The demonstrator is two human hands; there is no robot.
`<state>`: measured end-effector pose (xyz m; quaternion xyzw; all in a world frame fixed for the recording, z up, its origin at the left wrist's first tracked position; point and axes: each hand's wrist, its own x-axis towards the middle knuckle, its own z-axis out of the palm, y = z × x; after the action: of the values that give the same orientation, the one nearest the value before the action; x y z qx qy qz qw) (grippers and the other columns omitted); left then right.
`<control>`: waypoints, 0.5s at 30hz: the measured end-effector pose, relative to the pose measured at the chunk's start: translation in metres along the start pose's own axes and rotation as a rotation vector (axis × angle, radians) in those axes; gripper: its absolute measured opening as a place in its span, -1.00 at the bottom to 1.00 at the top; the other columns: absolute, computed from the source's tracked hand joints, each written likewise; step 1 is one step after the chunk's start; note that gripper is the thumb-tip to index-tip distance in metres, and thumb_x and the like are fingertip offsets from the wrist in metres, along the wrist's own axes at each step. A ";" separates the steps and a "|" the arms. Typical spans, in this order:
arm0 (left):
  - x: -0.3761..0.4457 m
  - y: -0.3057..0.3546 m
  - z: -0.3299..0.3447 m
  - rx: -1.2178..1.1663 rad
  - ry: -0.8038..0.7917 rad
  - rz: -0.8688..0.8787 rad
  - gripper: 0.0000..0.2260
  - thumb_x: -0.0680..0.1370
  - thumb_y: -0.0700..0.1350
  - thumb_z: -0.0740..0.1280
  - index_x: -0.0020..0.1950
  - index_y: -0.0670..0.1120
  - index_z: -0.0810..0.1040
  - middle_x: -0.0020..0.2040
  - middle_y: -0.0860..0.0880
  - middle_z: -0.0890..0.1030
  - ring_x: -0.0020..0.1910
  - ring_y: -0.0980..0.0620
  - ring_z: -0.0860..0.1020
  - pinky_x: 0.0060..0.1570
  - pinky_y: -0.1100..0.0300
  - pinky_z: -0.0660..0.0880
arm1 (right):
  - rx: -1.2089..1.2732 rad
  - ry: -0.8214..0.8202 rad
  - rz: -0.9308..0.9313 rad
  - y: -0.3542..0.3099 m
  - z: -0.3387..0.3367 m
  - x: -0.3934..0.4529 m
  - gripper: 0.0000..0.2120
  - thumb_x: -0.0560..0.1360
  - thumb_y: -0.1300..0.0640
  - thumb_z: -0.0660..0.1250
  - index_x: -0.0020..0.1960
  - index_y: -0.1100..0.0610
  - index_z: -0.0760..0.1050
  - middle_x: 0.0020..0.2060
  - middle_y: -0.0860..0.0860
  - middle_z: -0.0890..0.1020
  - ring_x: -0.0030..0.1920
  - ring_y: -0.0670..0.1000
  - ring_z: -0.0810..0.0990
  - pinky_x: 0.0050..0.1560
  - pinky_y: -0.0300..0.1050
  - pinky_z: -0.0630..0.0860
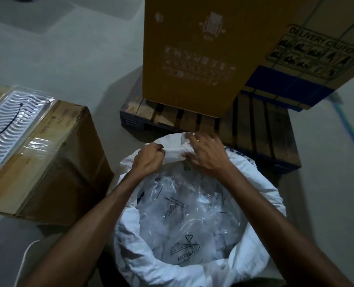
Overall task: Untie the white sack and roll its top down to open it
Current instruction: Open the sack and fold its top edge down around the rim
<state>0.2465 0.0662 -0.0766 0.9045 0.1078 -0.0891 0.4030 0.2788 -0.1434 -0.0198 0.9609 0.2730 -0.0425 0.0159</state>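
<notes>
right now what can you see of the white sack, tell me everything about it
The white sack looks like woven plastic, with some blue print on its outside. It stands upright on the floor in front of a wooden pallet, its mouth already open wide and its rim folded outward at the near and right sides. Clear plastic bags with black print fill the inside. At the far rim, the left hand grips a bunch of the fabric, while the right hand lies on the fabric beside it, slightly blurred.

Sack (192, 262) nearest, plastic bags (192, 214) inside. Taped carton (47, 158) to its left on the floor (68, 48). Pallet (265, 131) beyond, carrying two tall cartons (192, 48).
</notes>
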 end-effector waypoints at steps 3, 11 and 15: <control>0.007 0.003 -0.004 -0.068 -0.124 -0.063 -0.67 0.52 0.03 0.18 0.01 -0.08 0.69 0.15 -0.17 0.66 0.08 -0.21 0.58 0.18 -0.11 0.51 | 0.000 0.005 0.198 0.007 0.013 -0.016 -0.37 0.62 -0.37 -0.04 0.49 0.01 0.31 0.40 0.12 0.51 0.34 0.18 0.51 0.32 0.25 0.41; -0.021 0.022 0.011 0.492 0.008 0.365 -0.45 0.64 0.25 0.00 0.51 -0.03 0.32 0.48 -0.18 0.35 0.46 -0.21 0.30 0.41 -0.17 0.29 | 0.414 -0.143 0.323 0.014 0.009 0.006 -0.55 0.72 -0.18 -0.02 -0.01 0.06 0.52 -0.14 0.10 0.57 -0.13 0.09 0.57 -0.08 -0.06 0.38; -0.008 0.055 0.030 0.494 -0.055 0.427 -0.58 0.66 0.11 0.06 0.37 -0.10 0.46 0.31 -0.17 0.56 0.25 -0.15 0.47 0.24 -0.07 0.38 | 0.642 -0.388 0.374 0.029 -0.010 0.023 -0.52 0.71 -0.21 -0.01 0.02 0.06 0.55 0.02 0.16 0.56 0.01 0.12 0.56 -0.02 -0.05 0.41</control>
<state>0.2516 0.0064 -0.0554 0.9743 -0.1201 -0.0502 0.1836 0.3142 -0.1558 -0.0115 0.9243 0.0588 -0.3022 -0.2256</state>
